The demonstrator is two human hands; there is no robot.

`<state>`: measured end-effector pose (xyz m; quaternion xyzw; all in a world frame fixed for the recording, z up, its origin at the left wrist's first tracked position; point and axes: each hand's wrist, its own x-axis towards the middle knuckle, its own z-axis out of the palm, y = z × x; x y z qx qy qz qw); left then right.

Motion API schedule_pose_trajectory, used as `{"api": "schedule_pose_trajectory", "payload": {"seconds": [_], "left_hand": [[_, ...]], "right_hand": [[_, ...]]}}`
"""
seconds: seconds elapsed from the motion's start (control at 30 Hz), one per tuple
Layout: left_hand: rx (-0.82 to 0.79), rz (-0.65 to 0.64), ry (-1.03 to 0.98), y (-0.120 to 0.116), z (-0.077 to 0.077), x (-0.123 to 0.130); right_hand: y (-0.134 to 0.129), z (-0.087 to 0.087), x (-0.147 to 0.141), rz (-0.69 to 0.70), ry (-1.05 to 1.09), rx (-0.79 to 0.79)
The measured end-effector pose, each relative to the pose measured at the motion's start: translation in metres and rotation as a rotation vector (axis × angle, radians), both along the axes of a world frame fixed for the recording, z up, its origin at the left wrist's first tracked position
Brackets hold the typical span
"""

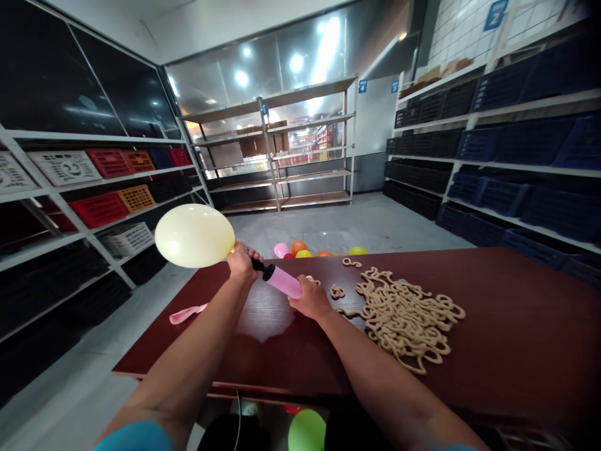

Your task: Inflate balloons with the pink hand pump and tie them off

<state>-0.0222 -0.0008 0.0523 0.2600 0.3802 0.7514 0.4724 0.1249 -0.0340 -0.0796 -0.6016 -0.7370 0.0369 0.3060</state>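
An inflated pale yellow balloon point(195, 236) points to the left, its neck at my left hand point(243, 258). That hand is closed around the black end of a pink hand pump point(284, 281), near the balloon's neck. My right hand point(310, 298) grips the other end of the pump's pink barrel. The pump is held above the dark red table point(277, 363). A limp pink balloon point(186, 314) lies on the table to the left. On the right side is a large tangled pile of beige, curly strands point(406, 313).
Several inflated balloons point(298, 248) rest on the floor past the table's far edge. A green balloon point(307, 431) is below the near edge, by my legs. Shelves with crates point(107, 164) stand left, more shelves with dark crates point(504, 194) right, and a rack point(270, 156) behind.
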Motion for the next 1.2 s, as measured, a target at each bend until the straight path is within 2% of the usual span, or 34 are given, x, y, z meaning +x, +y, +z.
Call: {"api": "schedule_pose_trajectory", "payload": {"seconds": [0.1,0.3,0.37,0.43,0.5,0.73,0.8,0.87,0.93,1.0,1.07,1.2], "left_hand": [[0.033,0.028,0.016,0.002,0.018,-0.016],[0.113,0.115,0.044,0.006,0.076,-0.075],[0.134,0.129,0.048,0.006,0.085,-0.087],[0.137,0.132,0.044,0.008,0.084,-0.090],[0.128,0.127,0.029,0.010,0.074,-0.085],[-0.003,0.030,-0.039,0.010,0.012,-0.026],[-0.015,0.021,-0.039,0.008,-0.002,-0.009],[-0.020,0.019,-0.047,0.006,-0.008,0.001],[-0.026,0.013,-0.056,0.006,-0.007,0.002],[-0.017,0.004,-0.054,0.006,0.002,-0.006],[0.010,0.012,-0.042,0.007,0.017,-0.019],[0.063,0.068,0.003,0.006,0.058,-0.055]], "right_hand": [[0.001,0.004,0.000,-0.015,-0.024,-0.006],[0.003,0.006,0.000,-0.021,-0.015,0.011],[0.003,0.005,-0.001,-0.026,-0.013,0.011],[0.003,0.003,-0.002,-0.026,-0.011,0.003],[0.002,0.001,-0.002,-0.020,-0.011,-0.014],[0.001,-0.001,0.000,0.012,-0.003,-0.057],[0.000,0.000,0.002,0.018,-0.003,-0.076],[0.000,0.001,0.003,0.009,-0.012,-0.083],[0.000,0.003,0.004,-0.012,-0.022,-0.076],[0.000,0.005,0.003,-0.023,-0.023,-0.065],[0.001,0.007,0.002,-0.028,-0.022,-0.054],[0.003,0.006,0.002,-0.016,-0.025,-0.032]]}}
